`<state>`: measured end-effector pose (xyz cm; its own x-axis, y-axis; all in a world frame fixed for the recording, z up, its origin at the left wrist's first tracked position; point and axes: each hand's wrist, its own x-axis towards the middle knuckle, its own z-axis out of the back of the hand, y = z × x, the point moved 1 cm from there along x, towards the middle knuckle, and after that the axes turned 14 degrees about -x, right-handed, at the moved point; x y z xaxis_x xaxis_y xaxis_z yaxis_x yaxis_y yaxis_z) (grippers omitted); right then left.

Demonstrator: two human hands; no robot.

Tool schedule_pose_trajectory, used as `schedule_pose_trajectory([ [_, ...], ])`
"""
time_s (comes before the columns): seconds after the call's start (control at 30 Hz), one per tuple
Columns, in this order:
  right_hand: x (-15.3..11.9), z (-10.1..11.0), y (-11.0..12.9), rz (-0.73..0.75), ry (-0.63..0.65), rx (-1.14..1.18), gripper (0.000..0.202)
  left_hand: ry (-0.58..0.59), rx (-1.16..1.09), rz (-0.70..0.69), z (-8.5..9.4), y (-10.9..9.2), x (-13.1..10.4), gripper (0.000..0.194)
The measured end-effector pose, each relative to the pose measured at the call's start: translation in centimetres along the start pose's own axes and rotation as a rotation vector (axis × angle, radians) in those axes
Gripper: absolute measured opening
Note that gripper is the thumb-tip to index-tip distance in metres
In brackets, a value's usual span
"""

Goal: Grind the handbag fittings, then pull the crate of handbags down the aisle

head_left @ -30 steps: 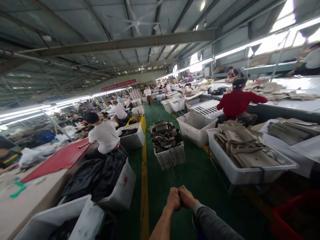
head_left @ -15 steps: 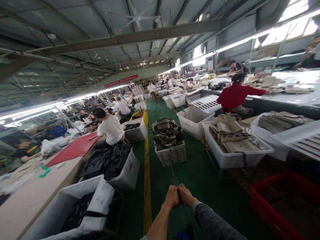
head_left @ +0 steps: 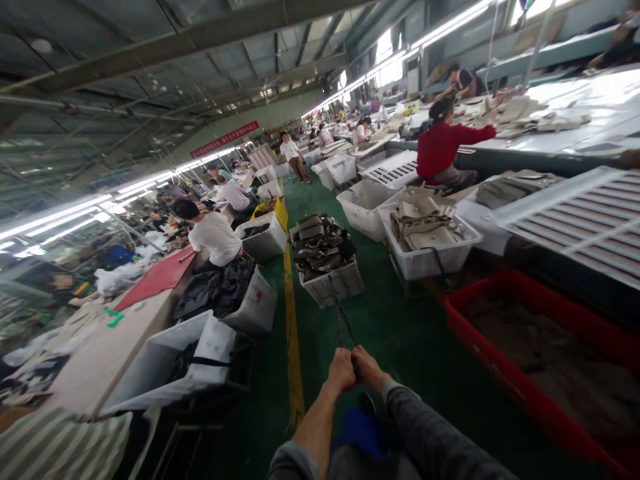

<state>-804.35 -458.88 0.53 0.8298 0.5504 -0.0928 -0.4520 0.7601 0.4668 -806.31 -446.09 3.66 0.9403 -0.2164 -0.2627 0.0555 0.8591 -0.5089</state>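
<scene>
Low in the middle of the head view, my left hand (head_left: 342, 369) and my right hand (head_left: 369, 366) are closed side by side around a dark strap (head_left: 345, 321). The strap runs taut from my fists to the front of a light grey crate (head_left: 333, 285) on the green floor. Heaped above the crate's rim are dark olive-brown and black fabric pieces (head_left: 323, 241). The ends of the strap inside my fists are hidden.
White bins with dark cloth (head_left: 257, 300) line the left side, beside a long table (head_left: 83, 373). On the right stand a white bin of beige pieces (head_left: 433, 267) and a red bin (head_left: 480, 347). Several people sit at tables; one person (head_left: 295, 157) is in the aisle ahead.
I have moved backward along the aisle, the crate following on the strap. More of the red bin and a striped cloth at lower left now show. Both hands keep their grip.
</scene>
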Motion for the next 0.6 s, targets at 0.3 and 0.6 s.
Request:
schedule_pose_trajectory([
  [0.3,-17.4,-5.4,3.8,0.046,-0.039,-0.095,0.031,-0.093,-0.034,-0.038,-10.2,-3.5,-15.2,0.029],
  [0.6,-34.5,-9.7,12.2,0.06,0.046,-0.185,0.03,-0.144,-0.105,-0.033,-16.8,-6.7,-34.4,0.02],
])
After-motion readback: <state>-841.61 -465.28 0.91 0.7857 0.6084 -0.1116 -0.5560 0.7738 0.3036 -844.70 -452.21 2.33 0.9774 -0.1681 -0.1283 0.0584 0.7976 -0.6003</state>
